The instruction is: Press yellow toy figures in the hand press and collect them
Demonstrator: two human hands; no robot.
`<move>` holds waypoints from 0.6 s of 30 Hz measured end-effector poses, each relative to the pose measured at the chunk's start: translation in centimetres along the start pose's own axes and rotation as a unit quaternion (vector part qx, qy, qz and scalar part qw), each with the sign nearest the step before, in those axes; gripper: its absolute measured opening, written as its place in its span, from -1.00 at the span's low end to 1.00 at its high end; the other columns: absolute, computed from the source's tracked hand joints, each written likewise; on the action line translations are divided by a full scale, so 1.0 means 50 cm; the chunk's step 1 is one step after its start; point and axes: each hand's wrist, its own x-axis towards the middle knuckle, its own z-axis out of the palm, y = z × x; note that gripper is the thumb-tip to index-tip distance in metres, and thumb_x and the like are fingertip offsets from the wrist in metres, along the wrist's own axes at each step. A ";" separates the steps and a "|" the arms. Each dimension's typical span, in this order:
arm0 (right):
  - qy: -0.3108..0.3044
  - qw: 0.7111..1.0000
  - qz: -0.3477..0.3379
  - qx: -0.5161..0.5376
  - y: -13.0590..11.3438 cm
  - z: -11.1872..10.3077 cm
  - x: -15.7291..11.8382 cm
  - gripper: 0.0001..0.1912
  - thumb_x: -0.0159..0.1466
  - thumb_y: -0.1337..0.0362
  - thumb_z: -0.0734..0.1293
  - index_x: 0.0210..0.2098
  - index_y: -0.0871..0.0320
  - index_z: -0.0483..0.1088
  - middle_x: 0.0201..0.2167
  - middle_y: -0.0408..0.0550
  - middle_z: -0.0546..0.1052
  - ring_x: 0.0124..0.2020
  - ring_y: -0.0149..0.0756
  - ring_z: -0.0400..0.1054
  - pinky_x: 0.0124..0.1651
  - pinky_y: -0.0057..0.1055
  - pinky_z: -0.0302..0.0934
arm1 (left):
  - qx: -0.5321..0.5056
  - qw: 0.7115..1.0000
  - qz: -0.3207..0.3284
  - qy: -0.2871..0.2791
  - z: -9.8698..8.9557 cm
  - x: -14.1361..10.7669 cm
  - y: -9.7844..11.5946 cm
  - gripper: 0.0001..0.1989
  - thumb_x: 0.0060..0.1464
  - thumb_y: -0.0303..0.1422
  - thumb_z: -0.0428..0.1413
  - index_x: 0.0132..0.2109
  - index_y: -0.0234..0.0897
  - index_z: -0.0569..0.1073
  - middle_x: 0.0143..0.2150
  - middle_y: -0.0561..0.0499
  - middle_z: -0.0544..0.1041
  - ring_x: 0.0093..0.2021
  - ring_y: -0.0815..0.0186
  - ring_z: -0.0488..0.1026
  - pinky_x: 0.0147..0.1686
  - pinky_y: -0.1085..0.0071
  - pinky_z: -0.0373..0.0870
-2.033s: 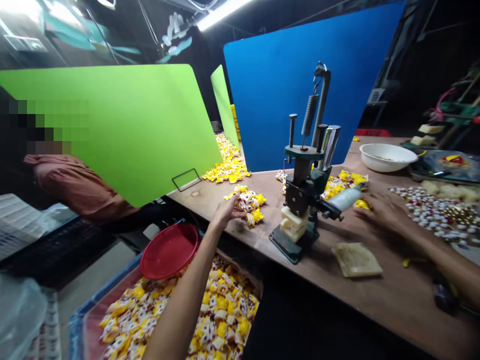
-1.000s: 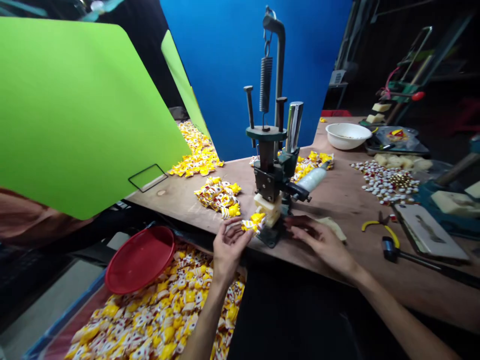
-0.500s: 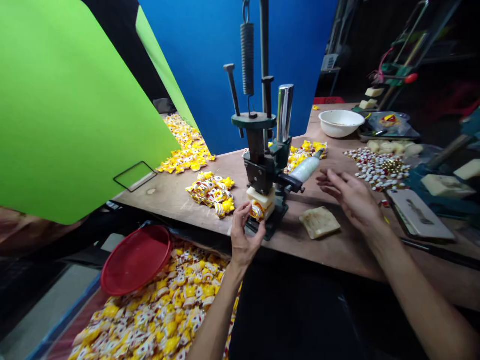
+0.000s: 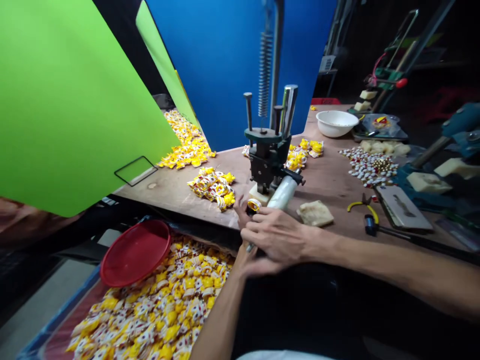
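A yellow-wrapped sweet sits at the foot of the green cast-iron hand press, against a pale block near the front of the wooden workbench. The press's white lever grip has just swung down toward the person, and the right hand now closes around it, crossing in front of the press. The coil spring above is blurred, showing that the mechanism is in motion. The left hand sits just beside the sweet, largely hidden behind the right hand, so whether it is open or closed cannot be told. A loose heap of wrapped sweets lies to the left on the bench, and a red plastic plate rests on more sweets below the bench edge.
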 end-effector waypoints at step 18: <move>0.044 0.983 -0.175 -0.013 0.189 -0.236 0.503 -0.73 0.33 0.07 0.53 -0.27 0.14 0.54 -0.19 -0.02 0.63 -0.06 -0.18 0.50 0.13 -0.18 0.45 | -0.219 0.967 -0.127 0.021 -0.136 0.059 0.057 -0.60 0.12 -0.20 0.45 -0.02 -0.25 0.51 -0.21 -0.08 0.67 -0.26 0.20 0.67 -0.14 0.27 0.71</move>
